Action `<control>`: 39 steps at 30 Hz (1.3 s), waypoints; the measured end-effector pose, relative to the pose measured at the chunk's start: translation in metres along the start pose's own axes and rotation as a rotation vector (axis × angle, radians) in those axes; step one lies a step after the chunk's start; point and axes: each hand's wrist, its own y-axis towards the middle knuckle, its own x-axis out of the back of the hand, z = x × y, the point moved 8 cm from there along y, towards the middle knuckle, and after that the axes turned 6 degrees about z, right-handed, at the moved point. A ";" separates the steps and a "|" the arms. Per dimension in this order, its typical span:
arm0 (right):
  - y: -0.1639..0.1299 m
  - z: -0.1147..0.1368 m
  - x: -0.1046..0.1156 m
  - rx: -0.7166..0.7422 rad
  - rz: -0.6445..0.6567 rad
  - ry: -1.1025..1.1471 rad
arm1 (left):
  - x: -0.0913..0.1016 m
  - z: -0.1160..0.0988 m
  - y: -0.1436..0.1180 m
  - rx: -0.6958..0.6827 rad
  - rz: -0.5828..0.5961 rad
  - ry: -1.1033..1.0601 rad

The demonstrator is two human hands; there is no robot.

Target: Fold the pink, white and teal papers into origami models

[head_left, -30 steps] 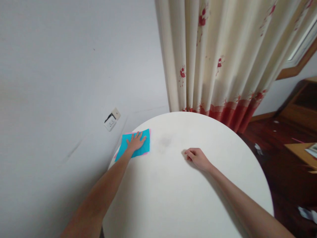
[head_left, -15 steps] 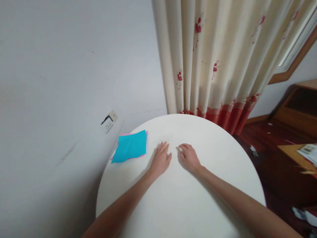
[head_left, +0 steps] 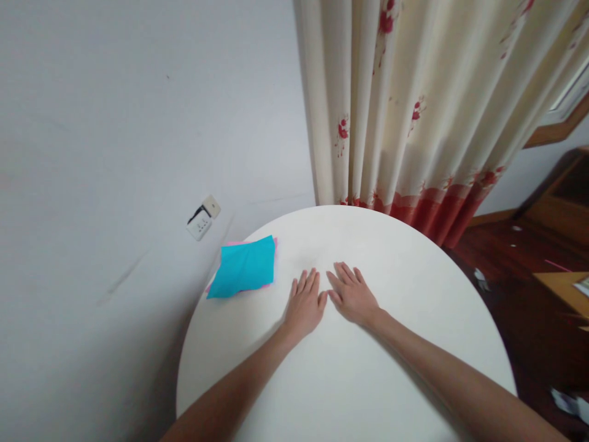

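— On the table [head_left: 350,380], what are the hands doing?
— Both lie palm down on the white round top, side by side, thumbs almost meeting. The left hand [head_left: 304,304] has its fingers [head_left: 307,282] stretched flat and slightly spread, holding nothing; the right hand [head_left: 352,294] is the same, fingers [head_left: 346,273] straight and empty.
— And the paper?
— The blue paper [head_left: 243,267] lies flat just beyond and to the left of the left fingers, near but not touching, with a pink sheet [head_left: 239,244] peeking out under it, by the table's edge.
— Further out?
— A wall socket [head_left: 202,219] past the paper, and a cream curtain [head_left: 414,104] with red print ahead of the fingers.
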 end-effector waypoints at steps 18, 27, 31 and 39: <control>0.005 -0.002 0.000 0.010 0.024 0.045 | 0.003 0.000 0.004 -0.070 0.011 -0.008; 0.005 -0.003 0.003 0.008 0.016 0.031 | 0.001 0.000 0.004 -0.065 0.019 -0.024; 0.004 -0.003 0.002 0.018 0.023 0.030 | 0.000 0.001 0.004 -0.054 0.021 -0.039; 0.003 -0.007 -0.001 0.031 0.025 0.020 | 0.002 0.000 0.001 -0.052 0.036 -0.058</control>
